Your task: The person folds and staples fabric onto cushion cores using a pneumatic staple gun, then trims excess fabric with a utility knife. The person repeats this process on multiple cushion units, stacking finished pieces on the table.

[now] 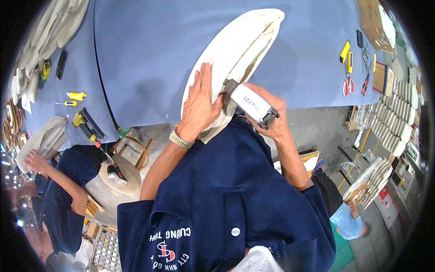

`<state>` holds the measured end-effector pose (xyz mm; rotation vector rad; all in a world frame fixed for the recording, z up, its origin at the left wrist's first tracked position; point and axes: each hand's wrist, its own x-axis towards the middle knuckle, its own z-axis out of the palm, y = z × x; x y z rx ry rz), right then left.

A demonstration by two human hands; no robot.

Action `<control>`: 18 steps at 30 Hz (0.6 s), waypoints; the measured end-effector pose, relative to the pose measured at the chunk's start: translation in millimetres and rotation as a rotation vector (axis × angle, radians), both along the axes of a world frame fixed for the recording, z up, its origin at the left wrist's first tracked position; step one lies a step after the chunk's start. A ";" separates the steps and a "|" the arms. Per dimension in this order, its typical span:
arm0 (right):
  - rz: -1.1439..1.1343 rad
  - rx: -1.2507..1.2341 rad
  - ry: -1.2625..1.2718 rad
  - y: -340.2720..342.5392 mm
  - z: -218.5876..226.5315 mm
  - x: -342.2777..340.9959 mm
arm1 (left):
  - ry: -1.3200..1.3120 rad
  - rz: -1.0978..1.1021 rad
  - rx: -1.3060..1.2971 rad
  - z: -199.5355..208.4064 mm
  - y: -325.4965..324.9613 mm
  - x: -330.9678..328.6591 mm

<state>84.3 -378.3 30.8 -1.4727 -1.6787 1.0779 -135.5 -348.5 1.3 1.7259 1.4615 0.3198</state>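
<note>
The cream fabric panel (235,50) lies on the blue table (149,50), a long, rounded piece whose long axis runs from the near table edge, just in front of my chest, away to the far right. Its near end hangs a little over the edge toward me. My left hand (199,104) rests flat on the near part of it, fingers spread and straight, palm pressing the cloth down; it grips nothing. Just to the right of that hand, touching the panel along its folded right edge, is the white and grey stapler-like tool (251,104). My right hand (272,118) is closed round its body, and the dark nose of the tool points left into the fabric, close to my left thumb. So both hands meet at the near end of the panel, the left on top of it, the right beside it.

Farther right on the table lie red-handled scissors (348,84) and a yellow utility knife (345,51). On the left a co-worker in dark blue (63,199) handles another pale piece, with a yellow and black tool (88,123) on the table near them.
</note>
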 end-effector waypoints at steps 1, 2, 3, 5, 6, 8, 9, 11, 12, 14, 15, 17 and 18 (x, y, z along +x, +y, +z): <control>0.021 -0.004 -0.006 1.5 -0.3 0.3 | 0.005 0.000 0.002 1.1 -0.5 -0.1; 0.042 -0.008 -0.012 3.1 -0.3 0.1 | 0.010 0.000 0.003 2.4 -1.4 0.0; 0.036 -0.039 -0.003 5.2 2.1 -0.5 | 0.015 0.000 0.004 2.8 -1.4 0.5; 0.029 -0.106 0.016 10.1 9.8 -2.9 | 0.041 0.014 0.030 0.9 -2.0 3.4; 0.030 -0.116 0.005 12.8 9.7 -3.6 | 0.054 0.021 0.043 0.0 -2.2 3.9; 0.032 -0.124 -0.018 16.5 10.9 -2.6 | 0.050 0.027 0.024 2.5 0.1 4.9; 0.045 -0.127 -0.027 15.2 11.8 -2.0 | 0.048 0.029 0.016 3.4 -0.2 5.2; 0.072 -0.113 -0.047 16.3 15.0 -1.4 | 0.016 0.026 0.014 1.6 -1.3 2.5; 0.087 -0.074 -0.055 13.4 13.6 0.3 | 0.000 0.024 0.013 1.0 -1.8 1.4; 0.116 -0.009 -0.064 5.6 11.5 1.0 | -0.004 0.019 0.024 0.8 -2.5 1.1; 0.124 -0.009 -0.086 2.9 13.4 0.7 | -0.006 0.016 0.028 1.0 -2.8 1.4; 0.098 -0.083 -0.081 3.6 15.0 -5.4 | 0.023 0.021 0.005 4.0 -1.8 4.0; 0.083 -0.121 -0.078 4.5 15.5 -7.9 | 0.038 0.023 -0.007 4.7 -1.2 4.6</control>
